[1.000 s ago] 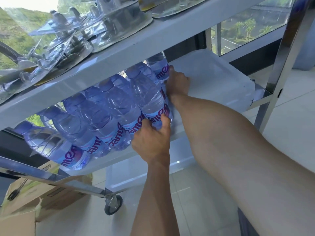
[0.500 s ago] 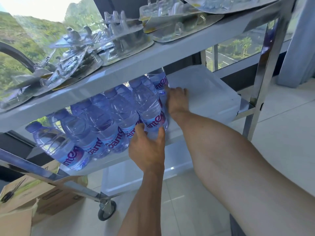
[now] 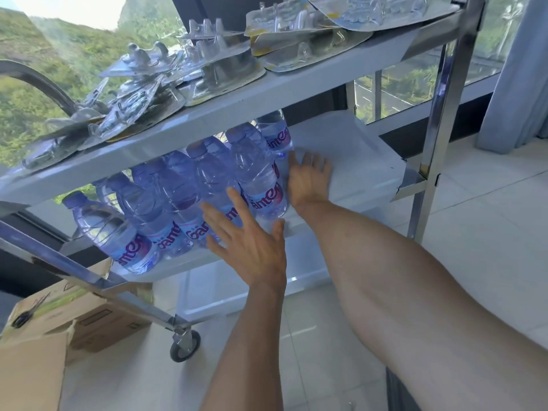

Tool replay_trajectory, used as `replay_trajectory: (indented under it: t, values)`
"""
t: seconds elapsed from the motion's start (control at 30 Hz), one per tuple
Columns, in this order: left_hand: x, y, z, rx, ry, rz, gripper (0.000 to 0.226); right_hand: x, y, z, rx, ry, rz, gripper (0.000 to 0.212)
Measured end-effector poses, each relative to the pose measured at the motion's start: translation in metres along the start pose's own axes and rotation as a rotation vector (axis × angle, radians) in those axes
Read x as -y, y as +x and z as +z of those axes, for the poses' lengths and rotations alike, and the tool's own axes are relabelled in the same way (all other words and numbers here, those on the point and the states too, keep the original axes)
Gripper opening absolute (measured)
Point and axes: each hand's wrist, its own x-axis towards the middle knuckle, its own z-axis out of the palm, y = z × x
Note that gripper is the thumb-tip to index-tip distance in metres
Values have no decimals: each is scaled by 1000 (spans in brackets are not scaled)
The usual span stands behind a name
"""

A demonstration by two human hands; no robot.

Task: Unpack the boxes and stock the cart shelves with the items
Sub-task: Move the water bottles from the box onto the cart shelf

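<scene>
Several clear blue water bottles (image 3: 178, 203) with pink and blue labels stand packed together on the left half of the cart's middle shelf (image 3: 350, 161). My left hand (image 3: 249, 241) is spread with straight fingers just in front of the nearest bottles, holding nothing. My right hand (image 3: 310, 180) lies flat with straight fingers on the shelf, right beside the rightmost bottle (image 3: 258, 176). Clear plastic blister packs (image 3: 207, 66) cover the cart's top shelf (image 3: 267, 99).
An open cardboard box (image 3: 80, 315) with scissors (image 3: 28, 311) on its flap sits on the floor at the lower left, next to a cart wheel (image 3: 184, 348). A steel cart post (image 3: 439, 120) rises at the right. Behind the cart is a window.
My left hand has let go of the front bottle and spread its fingers. My right hand has uncurled from the rear bottle and flattened on the shelf. The view has pulled back.
</scene>
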Motion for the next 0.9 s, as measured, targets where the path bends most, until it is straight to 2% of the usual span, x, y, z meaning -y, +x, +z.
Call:
replay_trajectory:
  t: [0.13, 0.33, 0.47, 0.57, 0.67, 0.77, 0.9]
  values:
    - [0, -18, -14, 142, 26, -99, 106, 3, -36, -19, 13, 13, 0, 51]
    - [28, -28, -54, 261, 127, -197, 69, 32, -110, -47, 20, 203, 72, 57]
    - [67, -32, -86, 321, 165, -319, 64, 77, -166, -58, 10, 382, 93, 43]
    - [97, -20, -116, 285, 192, -325, 56, 118, -206, -55, 118, 530, 32, 36]
    - [135, -9, -153, 205, 211, -398, 40, 153, -231, -53, 273, 600, -107, 34]
    - [187, -3, -191, 125, 198, -540, 32, 184, -245, -62, 348, 633, -256, 34]
    - [273, -5, -231, 22, 255, -780, 38, 237, -264, -80, 370, 691, -468, 30]
